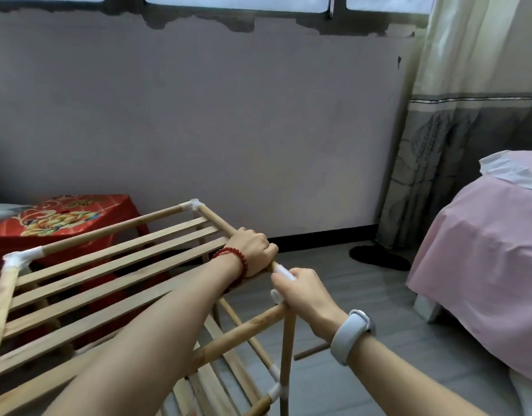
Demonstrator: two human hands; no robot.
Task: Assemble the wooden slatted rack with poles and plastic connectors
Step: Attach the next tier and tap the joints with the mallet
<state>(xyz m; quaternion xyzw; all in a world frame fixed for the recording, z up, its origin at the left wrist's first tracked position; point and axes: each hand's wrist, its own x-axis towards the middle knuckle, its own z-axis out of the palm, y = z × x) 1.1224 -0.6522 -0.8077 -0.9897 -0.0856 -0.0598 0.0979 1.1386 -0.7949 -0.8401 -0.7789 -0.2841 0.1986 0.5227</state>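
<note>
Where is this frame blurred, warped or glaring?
Head view: the near-left white plastic corner connector and its pole smear with motion blur; the wide angle bows the wooden slatted rack; the left hand and right hand stay fairly sharp; light soft, no glare.

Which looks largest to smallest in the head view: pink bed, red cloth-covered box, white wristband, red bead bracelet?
1. pink bed
2. red cloth-covered box
3. white wristband, bigger partly through nearness
4. red bead bracelet

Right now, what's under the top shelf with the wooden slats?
Under the top slatted shelf a lower slatted shelf shows, plus part of a red patterned box behind. The arms hide the rest.
</note>
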